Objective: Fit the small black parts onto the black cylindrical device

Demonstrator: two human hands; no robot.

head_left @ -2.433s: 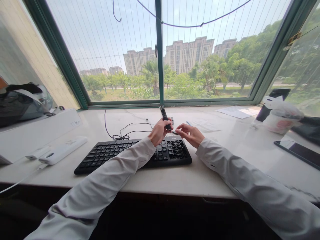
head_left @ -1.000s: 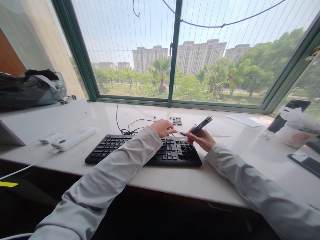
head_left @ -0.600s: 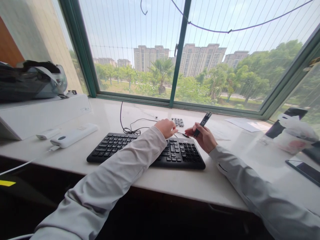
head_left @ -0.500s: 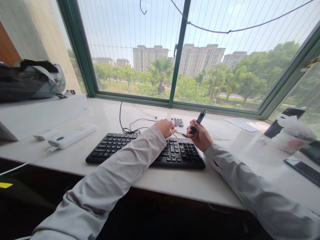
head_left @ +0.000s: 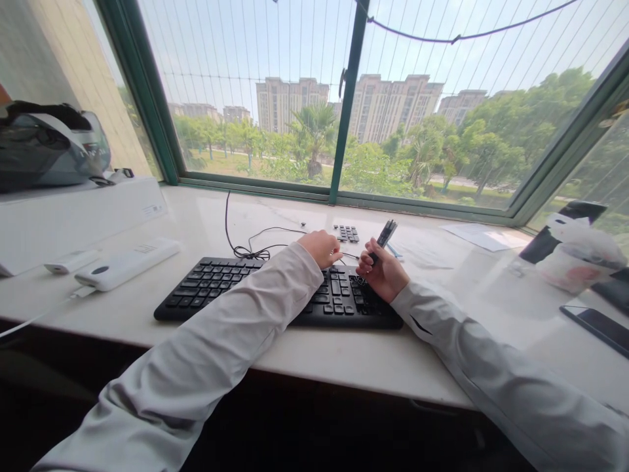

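Observation:
A black keyboard [head_left: 211, 282] lies along the front of the white counter. On its number pad at the right end, keycaps are off and bare sockets show. My right hand [head_left: 386, 272] is over that end, closed around a slim black tool [head_left: 385, 235] whose tip points up and away. My left hand [head_left: 320, 249] hovers at the keyboard's back edge with its fingers curled together; whatever they pinch, if anything, is hidden. Just beyond it, loose black keycaps [head_left: 346, 233] stand grouped in rows, and a single small black piece [head_left: 303, 225] lies to their left.
The keyboard's black cable [head_left: 250, 253] is coiled behind it. At left are a white power bank [head_left: 128, 263], a smaller white device [head_left: 71, 261] and a white box [head_left: 78, 223] under a dark bag [head_left: 49, 147]. At right lie paper [head_left: 484, 236], a phone [head_left: 597, 328] and a plastic-wrapped item [head_left: 574, 259].
My right hand has come down and slightly left with the black tool, nearer the number pad. The left hand stays curled in nearly the same spot. The camera view has shifted a little.

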